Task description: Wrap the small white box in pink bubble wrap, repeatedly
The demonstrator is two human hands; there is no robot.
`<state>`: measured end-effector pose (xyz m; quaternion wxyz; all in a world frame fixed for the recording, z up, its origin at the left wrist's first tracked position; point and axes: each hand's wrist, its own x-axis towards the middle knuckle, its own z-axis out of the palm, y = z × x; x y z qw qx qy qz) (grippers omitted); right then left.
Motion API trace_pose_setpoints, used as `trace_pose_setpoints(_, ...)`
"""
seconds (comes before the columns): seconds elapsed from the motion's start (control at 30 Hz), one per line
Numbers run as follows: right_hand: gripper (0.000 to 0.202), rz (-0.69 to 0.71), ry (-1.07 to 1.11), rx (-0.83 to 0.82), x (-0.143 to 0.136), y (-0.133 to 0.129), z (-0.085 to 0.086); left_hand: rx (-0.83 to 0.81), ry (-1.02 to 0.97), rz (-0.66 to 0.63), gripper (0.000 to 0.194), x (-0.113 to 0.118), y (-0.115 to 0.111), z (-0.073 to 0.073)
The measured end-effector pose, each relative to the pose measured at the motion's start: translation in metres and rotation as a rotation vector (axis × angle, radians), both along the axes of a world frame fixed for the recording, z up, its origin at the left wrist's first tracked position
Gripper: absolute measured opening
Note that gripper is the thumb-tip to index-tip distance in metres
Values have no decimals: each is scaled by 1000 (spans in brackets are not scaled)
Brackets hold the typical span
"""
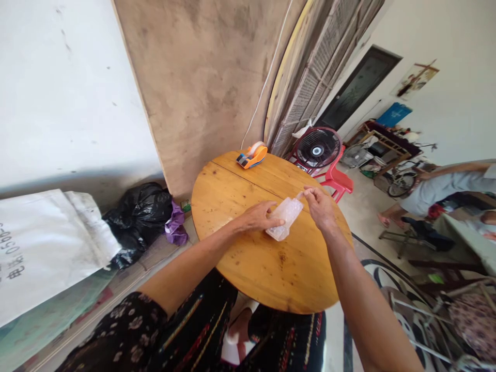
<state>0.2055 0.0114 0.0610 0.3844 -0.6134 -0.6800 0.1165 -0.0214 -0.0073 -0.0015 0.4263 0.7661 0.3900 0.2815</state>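
Observation:
A small bundle of clear, pinkish-white bubble wrap (285,217) lies on the round wooden table (248,268). My left hand (258,216) grips its left side, thumb and fingers around the edge. At the bundle's upper right end, the fingers of my right hand (318,205) are closed in a pinch on its tip. Whether a strip of tape is also between those fingers, I cannot tell. What the wrap contains is hidden. An orange tape dispenser (253,155) with a roll of clear tape stands at the table's far edge.
A fan (316,150) and a red plastic chair (338,178) stand beyond the table's right edge. Black plastic bags (141,217) and a white sack (50,243) lie at left. Another person (445,188) is at far right by a covered table.

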Motion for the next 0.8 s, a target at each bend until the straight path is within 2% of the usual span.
trace_pose_setpoints(0.1,29,-17,16,-41,2,6,-1,-17,-9,-10,83,-1,-1,2)
trace_pose_setpoints(0.23,27,-47,42,-19,3,12,0,-14,-40,-49,77,-1,-1,3)
trace_pose_setpoints(0.57,20,-82,13,-9,-1,25,3,18,4,-18,61,2,0,-4)
trace_pose_setpoints(0.67,19,-155,6,-42,0,36,-3,9,28,16,65,4,0,-4)
trace_pose_setpoints(0.8,17,-212,23,-73,4,49,-20,41,34,83,67,5,0,-2)
